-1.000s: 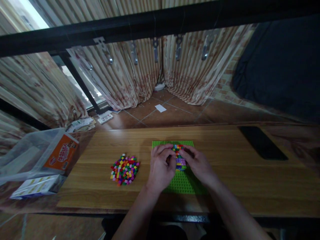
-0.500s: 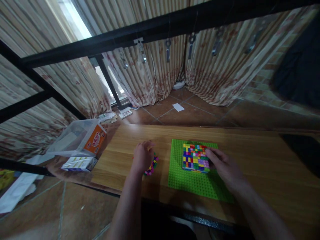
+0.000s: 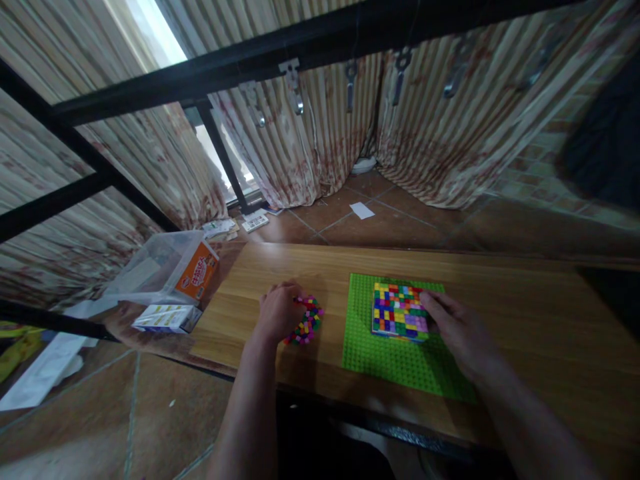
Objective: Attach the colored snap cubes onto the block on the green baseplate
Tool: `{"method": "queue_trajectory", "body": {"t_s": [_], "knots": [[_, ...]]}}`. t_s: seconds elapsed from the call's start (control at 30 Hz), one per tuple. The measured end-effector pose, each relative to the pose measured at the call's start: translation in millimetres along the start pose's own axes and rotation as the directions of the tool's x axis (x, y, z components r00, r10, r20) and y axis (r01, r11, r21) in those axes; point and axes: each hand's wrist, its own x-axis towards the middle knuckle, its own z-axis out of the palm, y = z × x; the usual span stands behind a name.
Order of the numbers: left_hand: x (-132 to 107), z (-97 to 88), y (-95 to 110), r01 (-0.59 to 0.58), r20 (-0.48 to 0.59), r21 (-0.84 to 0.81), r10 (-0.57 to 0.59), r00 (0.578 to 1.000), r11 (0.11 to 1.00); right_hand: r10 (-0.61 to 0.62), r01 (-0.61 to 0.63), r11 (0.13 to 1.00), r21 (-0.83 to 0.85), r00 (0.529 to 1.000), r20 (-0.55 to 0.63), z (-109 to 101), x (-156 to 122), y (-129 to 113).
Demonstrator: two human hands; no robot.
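— Two hands: which step?
— Seemingly picking at loose multicoloured plastic cubes (image 3: 312,320) with curled left hand (image 3: 278,312); touching multicoloured brick block (image 3: 399,311) on green studded baseplate (image 3: 358,348) with bent right hand (image 3: 457,330). Cannot tell either grip.
— Next?
— Probably calls for pinching one cube.

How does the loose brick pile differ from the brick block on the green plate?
The loose pile is scattered; the brick block is packed in rows with a squarish outline. The pile lies on the wooden table, while the block sits on the green plate. The left hand partly hides the pile; the right hand is at the block's edge. Both consist of small multicoloured bricks.
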Motion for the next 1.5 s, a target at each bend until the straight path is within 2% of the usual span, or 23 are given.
{"method": "queue_trajectory", "body": {"t_s": [0.23, 0.57, 0.97, 1.3, 1.5], "knots": [[-1, 9.9, 8, 0.003, -0.043, 0.103, 0.002, 0.999, 0.995, 0.015, -0.015, 1.0, 0.01, 1.0, 0.0, 1, -1, -4], [2, 11.9, 14, -0.064, -0.078, 0.124, 0.074, 0.994, 0.99, 0.026, -0.026, 0.999, 0.019, 1.0, 0.018, 1, 0, -2], [4, 9.1, 21, -0.068, -0.072, 0.151, 0.079, 0.994, 0.986, 0.022, -0.023, 0.999, 0.032, 0.999, 0.039, 2, 0, -3], [6, 12.8, 24, -0.04, -0.008, 0.113, 0.041, 0.999, 0.993, 0.032, -0.033, 0.999, 0.02, 0.999, 0.022, 2, -1, -5], [5, 13.9, 23, -0.086, -0.033, 0.127, 0.091, 0.995, 0.988, 0.013, -0.014, 1.0, 0.011, 0.999, 0.034, 1, -1, -6]]}}
